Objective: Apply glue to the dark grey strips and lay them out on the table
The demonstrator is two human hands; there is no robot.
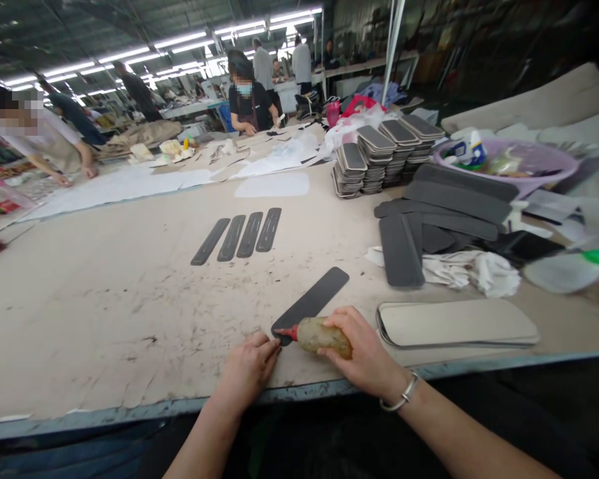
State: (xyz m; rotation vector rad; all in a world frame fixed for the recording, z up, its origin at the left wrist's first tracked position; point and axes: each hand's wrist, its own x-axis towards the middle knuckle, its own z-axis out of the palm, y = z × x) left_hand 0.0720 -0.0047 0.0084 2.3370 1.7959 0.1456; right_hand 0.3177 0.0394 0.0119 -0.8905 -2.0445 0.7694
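My right hand [357,342] is wrapped round a yellowish glue bottle [324,336], tilted so its red nozzle touches the near end of a long dark grey strip [312,299]. My left hand [249,366] has its fingers pressed together at that same near end, with the fingertips on the strip's edge. Farther off on the table [104,286], several dark strips [250,234] with a glossy line on them lie side by side.
Several stacks of padded pieces [374,156] stand at the back right. Loose dark panels [402,249], a white cloth [494,271], a purple basin [554,163] and pale panels [459,322] lie on the right. A masked person [252,100] works across the table, another at far left.
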